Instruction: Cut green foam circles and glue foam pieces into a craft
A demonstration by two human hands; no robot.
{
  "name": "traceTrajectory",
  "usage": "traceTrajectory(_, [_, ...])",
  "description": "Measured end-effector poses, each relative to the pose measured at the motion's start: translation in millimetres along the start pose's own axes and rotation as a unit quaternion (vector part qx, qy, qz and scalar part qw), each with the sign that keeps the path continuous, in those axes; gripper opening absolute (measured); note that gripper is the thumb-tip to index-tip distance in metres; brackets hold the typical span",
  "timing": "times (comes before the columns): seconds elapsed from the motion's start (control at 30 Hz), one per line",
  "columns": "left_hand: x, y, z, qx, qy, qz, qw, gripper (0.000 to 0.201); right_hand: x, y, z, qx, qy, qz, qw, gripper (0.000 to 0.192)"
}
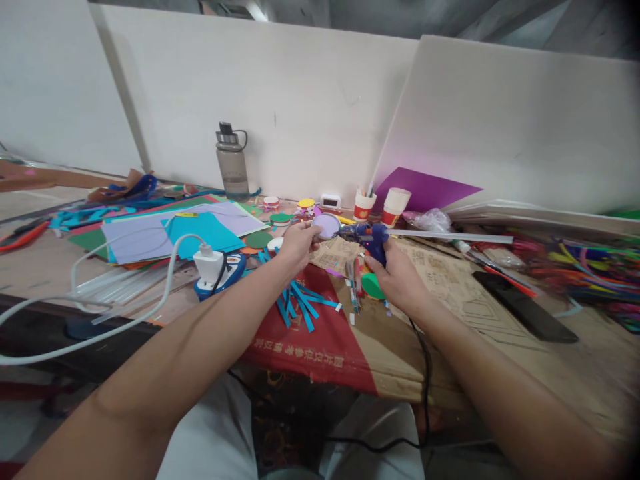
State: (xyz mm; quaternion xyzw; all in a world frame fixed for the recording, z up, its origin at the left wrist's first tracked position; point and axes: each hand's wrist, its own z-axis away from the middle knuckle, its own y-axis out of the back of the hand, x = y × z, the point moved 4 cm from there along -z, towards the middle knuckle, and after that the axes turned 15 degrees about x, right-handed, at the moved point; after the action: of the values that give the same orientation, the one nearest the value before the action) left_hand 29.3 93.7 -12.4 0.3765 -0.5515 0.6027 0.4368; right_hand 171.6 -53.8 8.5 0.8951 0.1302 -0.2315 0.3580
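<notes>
Pale lilac paper disc — round, flat, pinched at its edge by left hand. Right hand wrapped around blue glue gun — nozzle at disc, both arms outstretched.

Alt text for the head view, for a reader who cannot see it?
The right hand holds a blue glue gun with its nozzle at a lilac paper disc held in the left hand. They work over a cardboard-covered table strewn with blue paper strips.
</notes>
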Motion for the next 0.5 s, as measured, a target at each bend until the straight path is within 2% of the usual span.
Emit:
traceTrajectory(0.2, [-2.3,-1.1,0.0,-0.017,0.009,0.019,1.0,0.011,-4.4,-1.8,2.5,-0.02,0.018,0.089,0.996,0.041])
traceTrajectory(0.33, [-0.5,0.1,0.4,-0.001,0.025,0.024,0.999,0.008,-8.2,-0.3,2.7,-0.019,0.045,0.094,0.994,0.039])
traceTrajectory(0.5, [2.0,1.3,2.4,0.015,0.028,0.015,0.999,0.008,-6.3,1.0,0.9,-0.015,0.038,0.101,0.994,0.04])
